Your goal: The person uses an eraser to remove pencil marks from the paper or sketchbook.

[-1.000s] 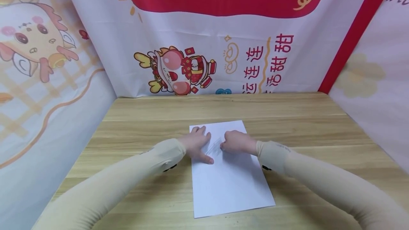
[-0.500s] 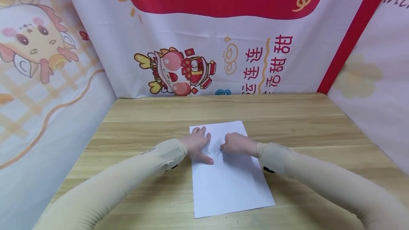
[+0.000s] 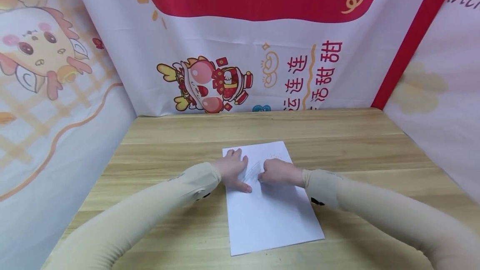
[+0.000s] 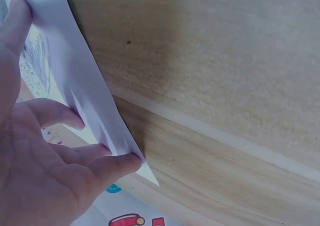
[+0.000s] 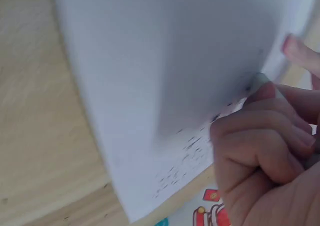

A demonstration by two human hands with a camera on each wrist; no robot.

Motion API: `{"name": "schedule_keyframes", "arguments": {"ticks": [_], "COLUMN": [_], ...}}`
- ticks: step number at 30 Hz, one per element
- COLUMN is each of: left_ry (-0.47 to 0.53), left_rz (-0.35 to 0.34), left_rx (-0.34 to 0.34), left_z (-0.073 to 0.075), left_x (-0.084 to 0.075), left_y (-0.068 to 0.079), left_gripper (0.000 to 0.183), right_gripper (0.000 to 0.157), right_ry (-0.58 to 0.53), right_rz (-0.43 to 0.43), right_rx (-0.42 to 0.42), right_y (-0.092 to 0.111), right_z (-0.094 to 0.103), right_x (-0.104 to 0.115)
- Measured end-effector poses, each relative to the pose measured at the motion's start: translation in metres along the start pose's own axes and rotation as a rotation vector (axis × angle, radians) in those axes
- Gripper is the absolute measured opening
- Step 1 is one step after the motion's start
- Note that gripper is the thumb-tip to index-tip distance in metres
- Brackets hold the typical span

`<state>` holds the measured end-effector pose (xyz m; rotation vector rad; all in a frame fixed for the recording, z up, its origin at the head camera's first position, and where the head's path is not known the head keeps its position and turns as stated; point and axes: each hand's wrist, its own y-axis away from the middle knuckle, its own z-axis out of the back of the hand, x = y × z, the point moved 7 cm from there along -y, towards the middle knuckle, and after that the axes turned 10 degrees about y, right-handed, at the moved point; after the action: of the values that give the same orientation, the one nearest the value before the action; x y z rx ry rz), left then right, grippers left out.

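Observation:
A white sheet of paper (image 3: 273,220) lies on the wooden table, with grey pencil shading (image 3: 252,173) between the two hands. My left hand (image 3: 231,171) rests on the paper's left part, thumb and fingers spread. In the left wrist view its fingertips (image 4: 131,159) press near the paper's edge. My right hand (image 3: 277,171) pinches a small pale eraser (image 5: 261,78) against the paper, just right of the shading. Only the eraser's tip shows plainly; the curled fingers hide most of it. Dark eraser crumbs (image 5: 192,143) are scattered on the paper beside that hand.
The wooden table (image 3: 168,136) extends around the paper on all sides. A printed white and red cloth (image 3: 232,32) hangs along its back edge. More printed cloths (image 3: 431,74) stand at the left and right sides. A few specks lie by the paper's near edge.
My right hand has shifted slightly toward me while rubbing over the paper. More crumbs show beyond it now. My left hand stays in place, and the paper's near end has shifted very slightly right.

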<state>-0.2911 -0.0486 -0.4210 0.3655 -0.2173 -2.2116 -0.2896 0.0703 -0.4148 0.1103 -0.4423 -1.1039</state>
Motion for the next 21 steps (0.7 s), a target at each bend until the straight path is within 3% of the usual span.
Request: {"name": "schedule_keyframes", "arguments": {"ticks": [7, 13, 21], "left_ry": [-0.017, -0.002, 0.000], "left_rz": [-0.006, -0.014, 0.015], "left_rx": [-0.016, -0.014, 0.006], "left_z": [0.005, 0.006, 0.007], "left_x": [-0.001, -0.003, -0.003], "left_y": [0.003, 0.005, 0.006], "left_gripper": [0.106, 0.106, 0.107], "right_gripper": [0.022, 0.019, 0.022], "right_ry": [-0.019, -0.054, -0.035], "right_rz": [-0.104, -0.023, -0.121], "right_rx": [-0.078, -0.021, -0.093], "right_y": [-0.009, -0.004, -0.014], "right_z": [0.015, 0.005, 0.016], "right_x": [-0.012, -0.006, -0.022]}}
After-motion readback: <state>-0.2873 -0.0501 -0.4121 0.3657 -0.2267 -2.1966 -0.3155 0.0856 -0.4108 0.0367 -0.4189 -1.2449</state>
